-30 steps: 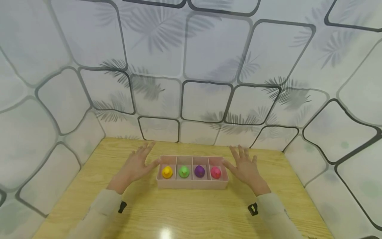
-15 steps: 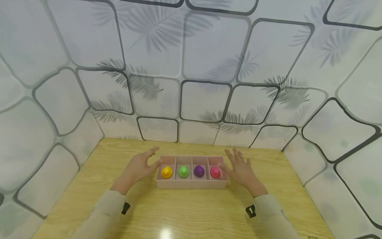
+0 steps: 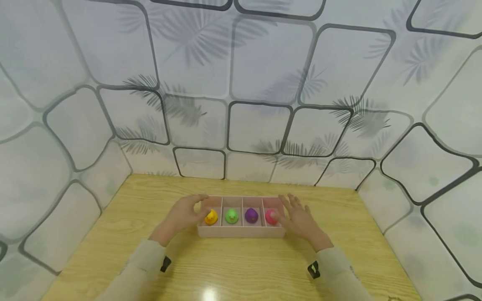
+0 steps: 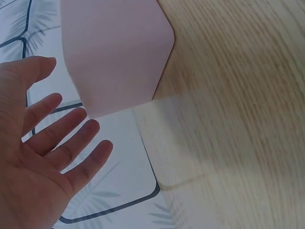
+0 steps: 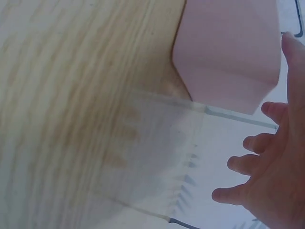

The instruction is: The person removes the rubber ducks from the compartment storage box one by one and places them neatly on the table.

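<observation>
Pale pink: one tray (image 3: 241, 232), four compartments in a row, lying crosswise on the table between two hands. Contents, left to right, one toy per compartment: yellow duck (image 3: 212, 216), green duck (image 3: 232, 216), purple duck (image 3: 251, 215), pink duck (image 3: 269, 216).

Change noted: both hands have drawn inward to the ends of the tray, thumbs now overlapping the end compartments as we look down; the tray keeps its place. We take this to mean the two hands work as a pair on the tray, the ducks all remaining seated.

Left hand (image 3: 183, 215): fingers apart and a little bent, gripping nothing; its thumb overlaps the yellow duck's edge.

Right hand (image 3: 300, 219): fingers spread, gripping nothing; its thumb hides part of the pink duck. Whether either hand touches the tray, we cannot tell.

Surface: table (image 3: 241, 259), yellowish wood grain, one bright glare spot.

Room: whitish wall covering (image 3: 260, 129), grey rounded outlines, leaf prints, rear and both sides
</observation>
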A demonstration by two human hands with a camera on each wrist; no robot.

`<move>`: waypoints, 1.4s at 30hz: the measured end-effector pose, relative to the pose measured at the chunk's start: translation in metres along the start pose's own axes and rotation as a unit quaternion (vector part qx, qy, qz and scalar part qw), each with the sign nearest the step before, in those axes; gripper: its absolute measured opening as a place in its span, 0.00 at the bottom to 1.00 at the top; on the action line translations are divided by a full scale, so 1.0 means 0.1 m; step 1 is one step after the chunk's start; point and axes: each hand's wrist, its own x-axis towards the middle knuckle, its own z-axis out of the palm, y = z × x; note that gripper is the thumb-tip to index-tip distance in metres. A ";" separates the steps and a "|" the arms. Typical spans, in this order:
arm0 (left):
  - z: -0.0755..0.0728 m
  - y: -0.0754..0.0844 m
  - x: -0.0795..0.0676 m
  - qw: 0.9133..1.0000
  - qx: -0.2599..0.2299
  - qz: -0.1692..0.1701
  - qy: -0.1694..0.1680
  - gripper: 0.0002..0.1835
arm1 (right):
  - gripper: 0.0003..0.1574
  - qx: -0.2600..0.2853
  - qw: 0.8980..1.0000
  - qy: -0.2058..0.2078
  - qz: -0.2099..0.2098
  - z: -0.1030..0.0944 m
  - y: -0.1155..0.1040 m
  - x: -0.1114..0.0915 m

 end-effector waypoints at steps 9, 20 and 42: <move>0.06 0.02 0.02 0.999 -0.024 0.001 -0.038 0.25 | 0.54 0.011 0.999 -0.030 0.006 0.05 0.04 -0.05; 0.15 0.02 0.11 0.996 0.046 0.016 -0.079 0.21 | 0.56 0.033 0.998 -0.042 0.016 0.07 0.05 -0.07; 0.17 0.03 0.17 0.992 0.039 -0.012 -0.120 0.07 | 0.56 0.074 0.997 -0.026 0.016 0.18 0.10 -0.07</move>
